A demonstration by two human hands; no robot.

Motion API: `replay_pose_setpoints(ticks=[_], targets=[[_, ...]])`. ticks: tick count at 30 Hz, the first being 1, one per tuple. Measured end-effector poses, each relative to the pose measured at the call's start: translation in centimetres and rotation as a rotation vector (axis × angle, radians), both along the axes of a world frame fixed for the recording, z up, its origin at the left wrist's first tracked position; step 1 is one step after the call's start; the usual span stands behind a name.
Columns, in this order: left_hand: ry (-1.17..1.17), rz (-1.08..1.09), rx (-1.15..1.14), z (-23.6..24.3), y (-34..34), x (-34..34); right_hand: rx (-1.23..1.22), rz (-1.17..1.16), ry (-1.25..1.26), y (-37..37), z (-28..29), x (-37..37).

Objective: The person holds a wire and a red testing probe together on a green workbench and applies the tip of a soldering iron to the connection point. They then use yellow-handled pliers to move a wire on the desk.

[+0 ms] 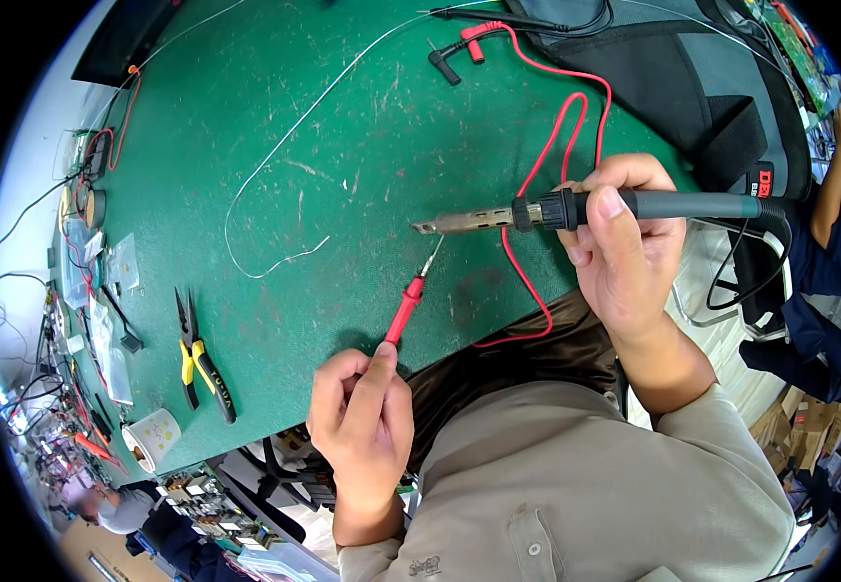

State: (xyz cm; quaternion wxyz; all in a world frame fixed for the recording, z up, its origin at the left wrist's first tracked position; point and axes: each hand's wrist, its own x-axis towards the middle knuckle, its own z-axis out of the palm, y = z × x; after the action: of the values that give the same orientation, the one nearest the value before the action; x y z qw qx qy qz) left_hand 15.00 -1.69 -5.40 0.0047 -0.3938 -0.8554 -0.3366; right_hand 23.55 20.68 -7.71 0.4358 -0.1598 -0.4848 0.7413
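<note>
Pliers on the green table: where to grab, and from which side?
Probably across both yellow-and-black handles, just below the pivot, coming from the near right. The pliers lie with the nose pointing away and the handles splayed toward the near side; the paper cup stands close on their left.

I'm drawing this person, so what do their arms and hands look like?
Both the left hand and the right hand are bare: no gloves, and no rings that I can see. The forearms are bare too, with no watch or bracelet showing. The sleeves are plain greyish beige, matching the shirt, and end around the elbows.
</note>
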Motion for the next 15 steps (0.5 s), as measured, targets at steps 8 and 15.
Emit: replay_pose_setpoints(ticks=[8,15], targets=[[-0.015,0.011,0.004,-0.09,-0.06,-0.08,0.006,0.004,-0.006,0.04,-0.1,0.03],[-0.029,0.027,0.027,-0.26,0.07,-0.34,0.049,0.074,-0.038,0.23,-0.27,0.44]])
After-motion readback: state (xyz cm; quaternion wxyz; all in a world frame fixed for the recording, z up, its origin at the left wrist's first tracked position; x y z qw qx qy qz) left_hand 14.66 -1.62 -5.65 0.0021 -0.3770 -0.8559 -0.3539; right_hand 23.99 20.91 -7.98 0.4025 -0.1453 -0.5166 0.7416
